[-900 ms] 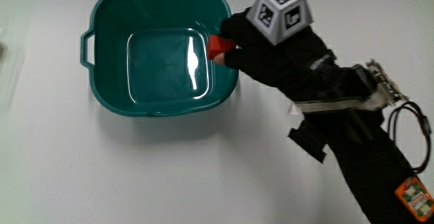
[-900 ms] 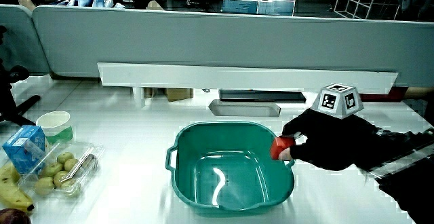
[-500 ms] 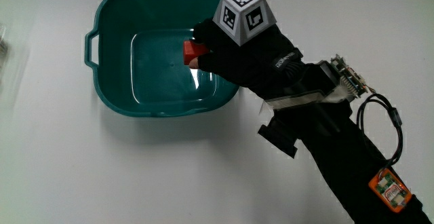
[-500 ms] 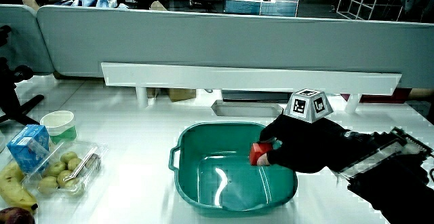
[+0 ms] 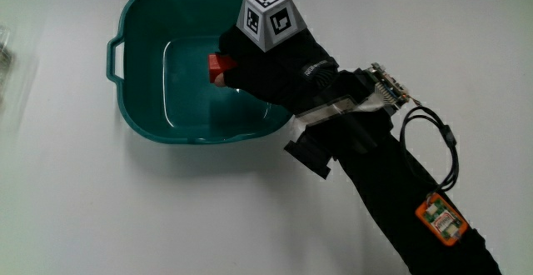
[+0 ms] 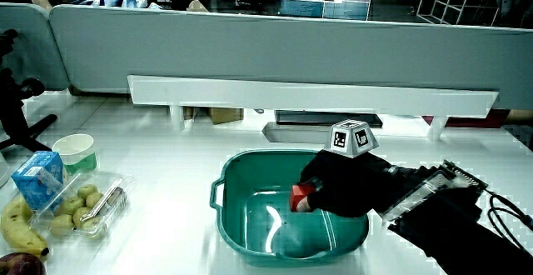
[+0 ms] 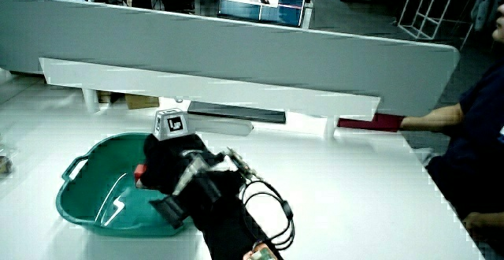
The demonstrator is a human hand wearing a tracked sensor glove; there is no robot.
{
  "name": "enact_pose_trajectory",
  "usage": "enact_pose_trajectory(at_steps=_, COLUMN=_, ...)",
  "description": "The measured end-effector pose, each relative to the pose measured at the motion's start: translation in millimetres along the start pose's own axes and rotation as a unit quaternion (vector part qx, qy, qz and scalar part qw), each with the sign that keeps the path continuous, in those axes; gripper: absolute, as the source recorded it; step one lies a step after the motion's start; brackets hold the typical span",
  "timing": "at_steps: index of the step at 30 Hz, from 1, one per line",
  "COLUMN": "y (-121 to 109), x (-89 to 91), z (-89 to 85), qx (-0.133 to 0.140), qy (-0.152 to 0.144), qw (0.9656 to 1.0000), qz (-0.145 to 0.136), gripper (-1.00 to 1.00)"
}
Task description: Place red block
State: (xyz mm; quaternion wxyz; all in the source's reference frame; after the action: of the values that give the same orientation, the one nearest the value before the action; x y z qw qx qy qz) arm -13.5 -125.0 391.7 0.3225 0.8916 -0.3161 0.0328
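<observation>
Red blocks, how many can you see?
1. The red block is held in the hand over the inside of the teal tub. The hand may hide others.

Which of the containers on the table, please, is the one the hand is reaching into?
It is the teal basin, where the hand holds the red block. The paper cup and clear fruit tray sit apart beside it, untouched.
</observation>
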Motion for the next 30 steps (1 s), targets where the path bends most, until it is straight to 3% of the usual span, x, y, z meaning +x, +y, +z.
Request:
enact_pose_trajectory(at_steps=6, y=16, x=1.6, z=-13.9, qx=-0.027, qy=0.012, qw=0.9995, qz=-0.01, gripper=0.0)
enact_pose_trajectory(at_steps=12, y=25, x=0.7, z=-22.2, qx=-0.061, qy=0.004, qw=0.998, qz=-0.017, gripper=0.0)
enact_pose_trajectory(at_steps=13, y=24, x=0.9, z=-21.8, qx=-0.056, qy=0.012, qw=0.9982, qz=-0.017, gripper=0.0)
enact_pose_trajectory(at_steps=14, y=24, x=0.0, z=-22.1, qx=-0.052, qy=0.0, qw=0.9984, qz=-0.023, gripper=0.0)
enact_pose_trajectory(at_steps=18, y=28, x=-1.9, z=-28.5, qx=-0.067, qy=-0.009, qw=0.9974, qz=-0.026, gripper=0.0)
enact_pose_trajectory(at_steps=19, y=28, x=-1.5, z=-28.8, qx=-0.066, qy=0.001, qw=0.9975, qz=-0.025, gripper=0.0)
enact_pose_trajectory(at_steps=21, y=28, x=-2.0, z=-30.4, qx=-0.072, qy=-0.014, qw=0.9969, qz=-0.027, gripper=0.0)
enact_pose_trajectory(at_steps=23, y=26, x=-1.1, z=-30.5, qx=-0.067, qy=-0.003, qw=0.9973, qz=-0.028, gripper=0.0)
enact_pose_trajectory(at_steps=30, y=15, x=3.5, z=-28.6, qx=-0.085, qy=0.013, qw=0.9957, qz=-0.034, gripper=-0.88)
